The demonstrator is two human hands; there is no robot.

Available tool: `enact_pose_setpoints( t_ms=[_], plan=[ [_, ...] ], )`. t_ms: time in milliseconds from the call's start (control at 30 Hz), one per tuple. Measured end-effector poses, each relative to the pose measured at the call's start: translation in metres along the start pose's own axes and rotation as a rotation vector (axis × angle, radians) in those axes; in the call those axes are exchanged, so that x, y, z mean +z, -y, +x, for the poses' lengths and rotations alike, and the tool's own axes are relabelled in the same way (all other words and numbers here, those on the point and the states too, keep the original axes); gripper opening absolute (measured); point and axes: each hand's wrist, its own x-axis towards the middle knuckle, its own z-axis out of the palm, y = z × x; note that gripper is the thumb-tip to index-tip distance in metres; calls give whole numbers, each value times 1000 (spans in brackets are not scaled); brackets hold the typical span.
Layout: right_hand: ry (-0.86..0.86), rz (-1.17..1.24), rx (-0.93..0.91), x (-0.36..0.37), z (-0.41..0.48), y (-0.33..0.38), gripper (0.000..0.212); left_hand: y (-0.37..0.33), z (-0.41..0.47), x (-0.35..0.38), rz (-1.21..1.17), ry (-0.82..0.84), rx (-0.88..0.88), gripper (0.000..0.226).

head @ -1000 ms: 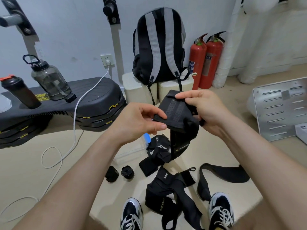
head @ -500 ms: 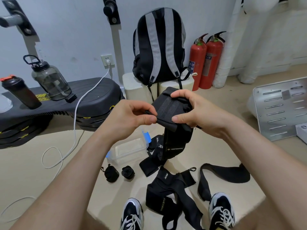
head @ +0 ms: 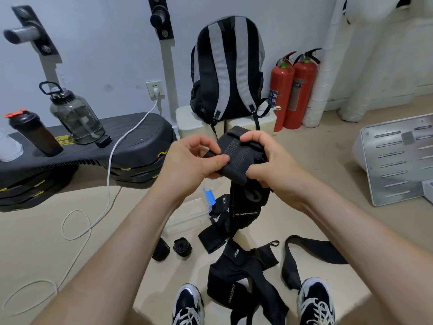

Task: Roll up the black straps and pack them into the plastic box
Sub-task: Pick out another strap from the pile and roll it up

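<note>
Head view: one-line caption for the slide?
Left hand and right hand hold a partly rolled black strap; two finished rolls, loose straps and the plastic box lie below.

At the centre of the frame the left hand (head: 187,165) and right hand (head: 264,167) hold a strap (head: 236,158) between them, its free end hanging down just right of the plastic box (head: 192,214) on the floor below. Lower centre, two rolled straps (head: 182,247) lie side by side left of a heap of loose straps (head: 236,273), which reaches down between two shoes (head: 187,306) at the bottom edge. Across the upper frame, two bottles (head: 75,113) stand on a platform (head: 145,137) at left, a backpack (head: 228,66) stands centre, and two fire extinguishers (head: 293,90) stand right of it.
</note>
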Motion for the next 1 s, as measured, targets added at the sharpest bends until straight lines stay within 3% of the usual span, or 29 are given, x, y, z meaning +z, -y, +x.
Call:
enact_pose_setpoints(
  t_ms=[200,400,667,1000],
  plan=[
    [-46,77,6,5,-3,0,50,-1,-1,3,33,32,-4,8],
    [15,276,73,0,-4,3,43,1,-4,-15,-116,319,-48,23],
    [19,278,80,5,-6,3,33,3,-2,-3,-133,212,20,24],
    [-17,213,66,12,-9,6,20,6,-4,10,-221,104,-41,30]
  ],
)
